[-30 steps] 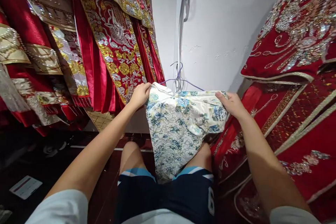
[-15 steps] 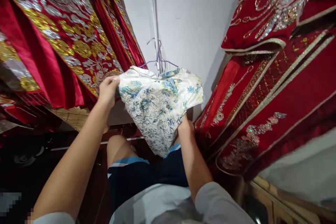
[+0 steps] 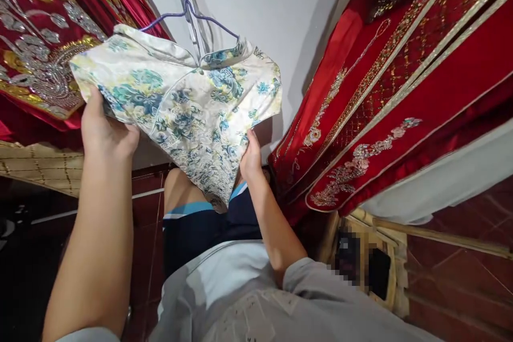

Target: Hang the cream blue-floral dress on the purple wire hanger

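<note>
A white flowered top (image 3: 192, 117) up front, in the middle, with blue, green and yellow flowers. On a purple hanger (image 3: 186, 8), with the hanger's arms going down behind the collar. Narrow at the bottom, down over the lap. At its left sleeve, the left hand (image 3: 106, 125), thumb up by the sleeve edge, other fingers mostly tucked out of sight; cannot tell from here, pinched tight or only propping the cloth. At the other side, lower down, the right hand (image 3: 251, 157), clamped on the side edge, thumb in front and fingers behind.

Behind the hanger, a shiny thin pole (image 3: 195, 37) and a white wall (image 3: 256, 0). Off to the left, a red dress with silver and gold (image 3: 44, 37). Off to the right, a red dress with sparkly flowers (image 3: 385, 107). Below, dark blue shorts (image 3: 192, 240) with light blue and white stripes, and a dark red floor (image 3: 144, 219).
</note>
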A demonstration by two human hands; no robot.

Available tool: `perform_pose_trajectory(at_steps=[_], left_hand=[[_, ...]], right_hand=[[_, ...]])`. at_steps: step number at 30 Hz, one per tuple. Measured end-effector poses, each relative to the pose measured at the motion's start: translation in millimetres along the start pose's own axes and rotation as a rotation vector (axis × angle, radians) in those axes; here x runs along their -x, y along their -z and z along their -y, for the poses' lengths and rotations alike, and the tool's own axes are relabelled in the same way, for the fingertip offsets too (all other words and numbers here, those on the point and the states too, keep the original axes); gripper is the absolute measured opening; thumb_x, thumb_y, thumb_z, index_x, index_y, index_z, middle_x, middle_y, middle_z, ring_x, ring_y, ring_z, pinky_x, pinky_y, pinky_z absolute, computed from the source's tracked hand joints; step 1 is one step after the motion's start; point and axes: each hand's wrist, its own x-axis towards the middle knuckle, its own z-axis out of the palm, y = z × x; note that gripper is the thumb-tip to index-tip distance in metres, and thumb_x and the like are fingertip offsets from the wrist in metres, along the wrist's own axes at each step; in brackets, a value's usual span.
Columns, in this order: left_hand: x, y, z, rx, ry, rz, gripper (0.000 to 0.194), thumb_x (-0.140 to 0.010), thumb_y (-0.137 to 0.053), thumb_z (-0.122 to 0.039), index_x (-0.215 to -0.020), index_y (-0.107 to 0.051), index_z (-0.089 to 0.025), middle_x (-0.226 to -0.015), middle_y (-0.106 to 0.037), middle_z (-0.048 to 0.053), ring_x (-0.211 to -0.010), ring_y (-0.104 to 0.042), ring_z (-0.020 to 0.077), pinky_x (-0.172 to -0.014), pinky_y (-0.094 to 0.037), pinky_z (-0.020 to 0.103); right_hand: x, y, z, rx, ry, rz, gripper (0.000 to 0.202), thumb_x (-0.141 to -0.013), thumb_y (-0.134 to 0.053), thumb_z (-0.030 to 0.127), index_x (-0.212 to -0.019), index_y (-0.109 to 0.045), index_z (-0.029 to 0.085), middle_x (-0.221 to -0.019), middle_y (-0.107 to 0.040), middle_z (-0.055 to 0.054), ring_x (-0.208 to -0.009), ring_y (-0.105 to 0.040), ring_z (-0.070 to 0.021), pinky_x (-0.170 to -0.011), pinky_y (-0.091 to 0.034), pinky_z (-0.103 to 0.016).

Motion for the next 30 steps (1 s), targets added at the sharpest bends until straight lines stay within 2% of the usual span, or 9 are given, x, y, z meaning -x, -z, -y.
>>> perform_pose_trajectory(at_steps=[3,7,11,15,20,23,25,28,30], left_hand=[[-0.2,2.3,-3.5,0.028,-0.023,-0.032,0.032,-0.105,-0.039,-0.036,-0.120,-0.061,-0.018,-0.130,-0.069,-0.003,-0.132,-0.055,0.0125,-0.117,-0.042,0.035],[-4.9,5.0,-7.7,0.054,-0.056,-0.094,0.028,-0.086,-0.067,-0.033,-0.110,-0.064,-0.019,-0.119,-0.073,0.002,-0.120,-0.063,0.0200,-0.107,-0.052,0.037],[-13.2,5.6,-16.4,0.001,-0.056,-0.136,0.022,-0.080,-0.069,-0.031,-0.099,-0.066,-0.020,-0.107,-0.076,0.004,-0.108,-0.070,0.0230,-0.094,-0.058,0.035],[-19.8,-1.7,-29.7,0.040,-0.088,-0.120,0.027,-0.076,-0.075,-0.023,-0.101,-0.068,-0.018,-0.103,-0.076,0.004,-0.098,-0.071,0.0196,-0.087,-0.058,0.028],[-29.4,-22.0,-44.4,0.042,-0.134,-0.099,0.042,-0.074,-0.078,-0.023,-0.114,-0.067,-0.018,-0.117,-0.072,0.008,-0.108,-0.068,0.0231,-0.088,-0.056,0.029],[-32.9,-31.1,-51.9,-0.145,-0.276,0.009,0.060,-0.075,-0.076,-0.023,-0.133,-0.058,-0.024,-0.143,-0.058,0.009,-0.128,-0.057,0.0290,-0.100,-0.053,0.035],[-32.0,-34.0,-54.9,-0.401,-0.460,0.086,0.073,-0.074,-0.077,-0.024,-0.142,-0.050,-0.028,-0.156,-0.044,0.009,-0.141,-0.043,0.0329,-0.111,-0.044,0.043],[-24.3,-34.9,-50.5,-0.868,-0.735,0.148,0.086,-0.072,-0.076,-0.021,-0.150,-0.040,-0.030,-0.165,-0.024,0.010,-0.152,-0.020,0.0376,-0.122,-0.022,0.057],[-15.9,-33.8,-38.3,-1.119,-0.803,0.203,0.091,-0.072,-0.074,-0.020,-0.153,-0.035,-0.030,-0.165,-0.022,0.012,-0.152,-0.016,0.0399,-0.122,-0.010,0.063]], right_hand=[[8.8,4.6,22.1,0.012,0.014,-0.127,0.082,-0.083,-0.042,0.067,-0.152,-0.042,0.022,-0.147,-0.054,-0.004,-0.146,-0.039,-0.0267,-0.119,-0.034,-0.051],[-14.2,13.5,68.9,0.086,0.088,-0.008,0.079,-0.085,-0.035,0.071,-0.140,-0.057,0.018,-0.126,-0.069,-0.009,-0.129,-0.058,-0.0307,-0.105,-0.050,-0.048],[-71.3,14.2,117.0,0.110,0.239,-0.015,0.067,-0.085,-0.044,0.063,-0.131,-0.062,0.017,-0.122,-0.070,-0.012,-0.123,-0.063,-0.0308,-0.098,-0.055,-0.046],[-122.1,6.1,149.3,-0.045,0.147,0.017,0.048,-0.086,-0.054,0.061,-0.103,-0.070,0.018,-0.097,-0.075,-0.011,-0.103,-0.071,-0.0297,-0.088,-0.058,-0.045],[-141.9,-6.8,172.1,-0.233,0.087,-0.059,0.027,-0.086,-0.063,0.043,-0.087,-0.065,0.017,-0.082,-0.070,-0.004,-0.084,-0.071,-0.0210,-0.082,-0.060,-0.037],[-131.3,-10.1,185.8,-0.287,0.228,-0.254,0.012,-0.082,-0.060,0.028,-0.084,-0.064,0.017,-0.078,-0.066,0.001,-0.079,-0.068,-0.0172,-0.080,-0.060,-0.032],[-110.9,-9.4,192.6,-0.280,0.332,-0.285,0.016,-0.081,-0.054,0.023,-0.089,-0.066,0.016,-0.079,-0.065,0.001,-0.082,-0.068,-0.0165,-0.082,-0.059,-0.031],[-55.5,-6.1,188.6,-0.193,0.490,-0.241,0.031,-0.079,-0.050,0.022,-0.104,-0.069,0.017,-0.088,-0.068,-0.001,-0.091,-0.068,-0.0172,-0.086,-0.056,-0.030],[-5.8,-3.1,173.5,-0.100,0.565,-0.238,0.038,-0.080,-0.051,0.025,-0.115,-0.067,0.019,-0.100,-0.069,-0.003,-0.096,-0.067,-0.0188,-0.084,-0.056,-0.031]])
